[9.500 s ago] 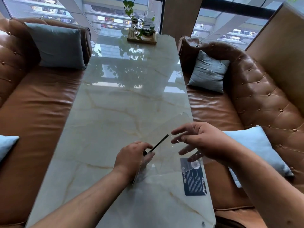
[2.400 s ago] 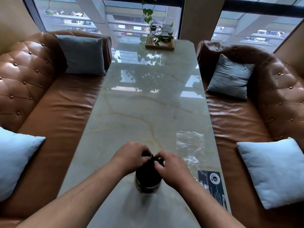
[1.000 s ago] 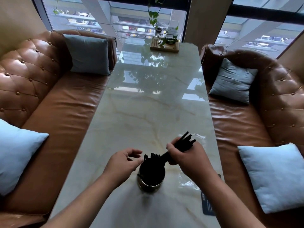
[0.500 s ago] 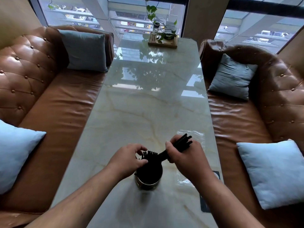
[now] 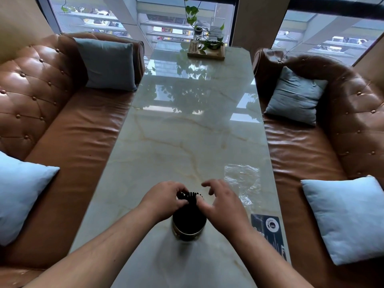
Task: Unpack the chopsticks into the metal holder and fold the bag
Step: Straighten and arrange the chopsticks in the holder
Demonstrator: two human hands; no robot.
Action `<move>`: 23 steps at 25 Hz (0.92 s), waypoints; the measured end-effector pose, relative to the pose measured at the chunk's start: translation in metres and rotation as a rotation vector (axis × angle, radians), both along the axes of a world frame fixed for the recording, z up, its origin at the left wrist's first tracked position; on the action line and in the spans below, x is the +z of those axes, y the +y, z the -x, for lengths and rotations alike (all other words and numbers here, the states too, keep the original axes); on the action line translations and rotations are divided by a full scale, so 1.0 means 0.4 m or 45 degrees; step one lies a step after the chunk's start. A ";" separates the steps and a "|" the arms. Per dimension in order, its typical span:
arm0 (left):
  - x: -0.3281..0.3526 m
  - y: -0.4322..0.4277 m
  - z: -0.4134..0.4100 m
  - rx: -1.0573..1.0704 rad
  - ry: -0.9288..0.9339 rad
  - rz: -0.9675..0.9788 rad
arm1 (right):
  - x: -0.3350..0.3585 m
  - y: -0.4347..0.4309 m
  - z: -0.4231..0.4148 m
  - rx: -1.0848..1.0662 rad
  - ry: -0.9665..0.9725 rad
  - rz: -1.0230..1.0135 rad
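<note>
A round metal holder (image 5: 188,232) stands on the marble table (image 5: 187,138) near its front edge. Black chopsticks (image 5: 189,196) stand bunched in it, tops showing between my hands. My left hand (image 5: 164,199) curls its fingers against the left side of the chopstick tops. To the right of the bunch my right hand (image 5: 223,203) has its fingers spread and holds nothing, with the thumb close to the chopsticks. The clear plastic bag (image 5: 242,178) lies crumpled and flat on the table, just beyond my right hand.
A dark printed card (image 5: 270,226) lies near the table's right edge. A wooden tray with a plant (image 5: 205,51) sits at the far end. Brown leather sofas (image 5: 68,142) with blue cushions (image 5: 345,217) flank both sides.
My right hand held a tilted bundle of chopsticks over the holder; that bundle now stands in the holder and the hand has let go. My left hand closed in on the tops.
</note>
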State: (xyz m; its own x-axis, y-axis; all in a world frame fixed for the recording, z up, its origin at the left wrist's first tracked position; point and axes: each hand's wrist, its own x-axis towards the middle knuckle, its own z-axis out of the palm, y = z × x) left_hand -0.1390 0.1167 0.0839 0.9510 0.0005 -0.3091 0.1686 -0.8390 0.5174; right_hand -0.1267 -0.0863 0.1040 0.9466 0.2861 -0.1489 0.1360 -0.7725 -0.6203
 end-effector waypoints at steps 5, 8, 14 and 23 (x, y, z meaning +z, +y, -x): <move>0.021 0.001 -0.010 -0.092 -0.054 -0.119 | -0.041 0.008 -0.005 0.154 0.173 0.071; 0.041 0.003 -0.022 -0.159 -0.082 -0.159 | -0.043 0.007 0.001 0.133 0.130 0.082; 0.063 0.003 -0.036 -0.145 -0.064 -0.155 | -0.038 0.019 0.006 0.133 0.137 0.114; 0.028 -0.015 -0.017 -0.052 -0.050 -0.062 | -0.045 0.033 0.023 0.093 0.096 0.081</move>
State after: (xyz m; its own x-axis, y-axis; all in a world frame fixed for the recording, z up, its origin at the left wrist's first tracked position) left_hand -0.1324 0.1106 0.0950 0.9620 -0.0242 -0.2718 0.1140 -0.8692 0.4811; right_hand -0.1359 -0.0730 0.0859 0.9088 0.3419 -0.2390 0.1482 -0.8003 -0.5810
